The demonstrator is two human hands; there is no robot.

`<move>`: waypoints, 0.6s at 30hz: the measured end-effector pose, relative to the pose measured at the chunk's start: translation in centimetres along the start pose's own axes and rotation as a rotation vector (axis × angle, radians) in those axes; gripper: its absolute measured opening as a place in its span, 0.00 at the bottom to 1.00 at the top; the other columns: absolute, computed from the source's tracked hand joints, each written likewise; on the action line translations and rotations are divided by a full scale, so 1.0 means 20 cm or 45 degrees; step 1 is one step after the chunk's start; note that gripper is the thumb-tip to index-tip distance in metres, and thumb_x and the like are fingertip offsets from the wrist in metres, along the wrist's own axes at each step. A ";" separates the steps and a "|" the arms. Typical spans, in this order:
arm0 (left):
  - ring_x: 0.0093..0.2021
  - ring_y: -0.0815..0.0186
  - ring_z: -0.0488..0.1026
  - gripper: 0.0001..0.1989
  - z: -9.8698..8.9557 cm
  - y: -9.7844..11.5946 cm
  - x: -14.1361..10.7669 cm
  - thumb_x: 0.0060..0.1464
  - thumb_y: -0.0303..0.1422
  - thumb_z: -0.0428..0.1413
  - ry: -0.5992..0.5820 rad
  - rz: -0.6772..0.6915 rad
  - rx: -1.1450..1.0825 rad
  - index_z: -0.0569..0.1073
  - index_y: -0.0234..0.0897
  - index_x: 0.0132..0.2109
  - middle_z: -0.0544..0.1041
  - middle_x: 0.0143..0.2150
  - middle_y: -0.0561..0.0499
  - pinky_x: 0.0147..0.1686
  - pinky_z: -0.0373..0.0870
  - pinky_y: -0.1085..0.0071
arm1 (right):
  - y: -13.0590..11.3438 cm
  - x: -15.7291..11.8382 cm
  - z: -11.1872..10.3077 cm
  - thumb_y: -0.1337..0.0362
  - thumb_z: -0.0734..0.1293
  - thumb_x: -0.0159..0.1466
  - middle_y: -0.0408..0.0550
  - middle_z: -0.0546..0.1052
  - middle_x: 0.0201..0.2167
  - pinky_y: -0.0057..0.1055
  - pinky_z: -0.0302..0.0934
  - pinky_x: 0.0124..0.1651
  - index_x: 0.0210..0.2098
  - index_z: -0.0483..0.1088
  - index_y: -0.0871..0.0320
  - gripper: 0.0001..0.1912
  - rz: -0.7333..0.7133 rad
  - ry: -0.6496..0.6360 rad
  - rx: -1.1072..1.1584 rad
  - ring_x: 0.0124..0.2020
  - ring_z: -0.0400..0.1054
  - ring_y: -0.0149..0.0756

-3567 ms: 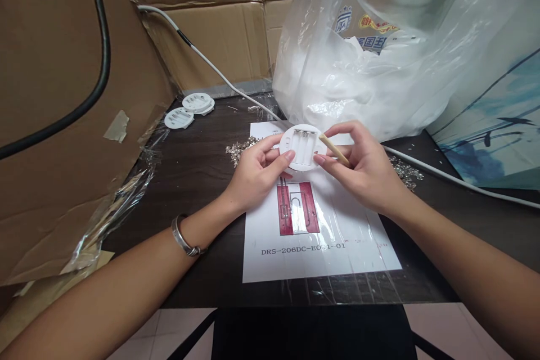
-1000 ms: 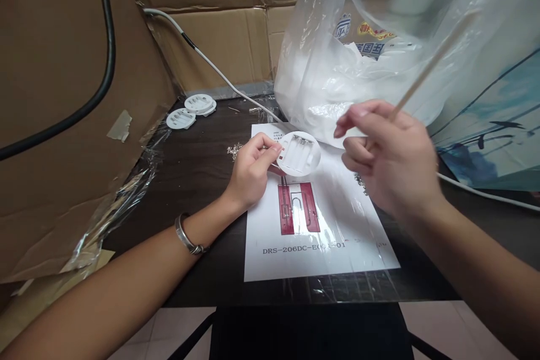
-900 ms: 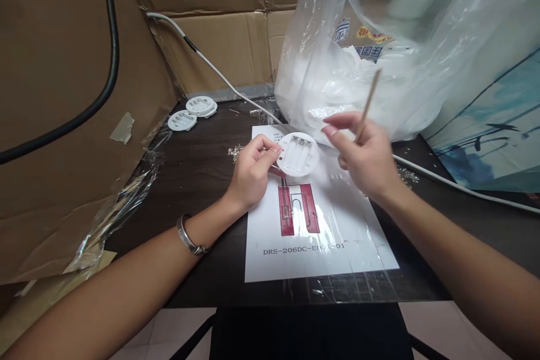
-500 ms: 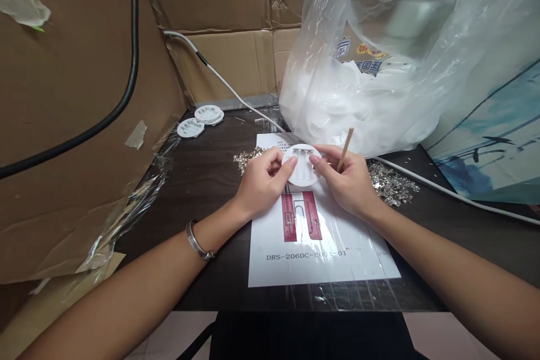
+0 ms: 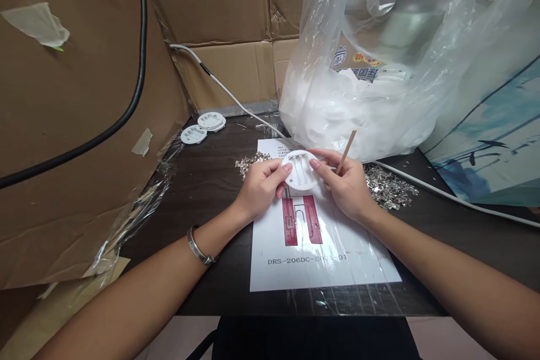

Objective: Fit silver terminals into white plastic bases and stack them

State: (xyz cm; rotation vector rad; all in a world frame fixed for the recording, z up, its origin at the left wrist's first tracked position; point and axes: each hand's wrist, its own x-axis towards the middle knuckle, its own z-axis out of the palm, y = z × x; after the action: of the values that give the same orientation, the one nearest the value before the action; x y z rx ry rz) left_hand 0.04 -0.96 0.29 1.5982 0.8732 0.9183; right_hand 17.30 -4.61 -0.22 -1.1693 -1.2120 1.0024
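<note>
Between my hands, above the printed sheet [image 5: 324, 267], is a round white plastic disc [image 5: 301, 171] with slots and small metal pieces along its far part. My left hand [image 5: 262, 187] pinches its left edge between thumb and fingers. On the right edge, the thumb and fingers of my right hand [image 5: 346, 183] are closed too. A thin wooden stick [image 5: 347, 149] stands up at a slant from the right hand's grip. Small shiny metal parts lie in a pile [image 5: 390, 185] to the right and a smaller pile [image 5: 250, 164] behind my left hand.
Several similar white discs [image 5: 194, 134] lie at the back left. A large clear plastic bag [image 5: 358, 107] of white pieces fills the back right. A pale cable [image 5: 230, 91] crosses the dark table [image 5: 198, 180], and cardboard walls [image 5: 223, 5] enclose the left and back.
My left thumb has shifted toward the disc's left edge, uncovering more of its face. The whole view has moved slightly, so the surroundings sit a little lower.
</note>
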 end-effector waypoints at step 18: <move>0.15 0.76 0.54 0.18 -0.16 0.08 0.12 0.56 0.35 0.56 0.442 -0.087 0.146 0.67 0.34 0.20 0.62 0.15 0.55 0.15 0.48 0.75 | 0.03 0.00 -0.02 0.54 0.66 0.64 0.46 0.73 0.29 0.28 0.47 0.21 0.47 0.73 0.58 0.17 0.043 0.013 -0.063 0.21 0.56 0.26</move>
State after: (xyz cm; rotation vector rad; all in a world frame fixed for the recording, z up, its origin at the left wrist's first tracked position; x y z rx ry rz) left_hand -1.66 2.28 2.78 1.5180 1.2331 1.1337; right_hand 17.63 -4.47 -0.78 -1.2359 -1.2185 0.9955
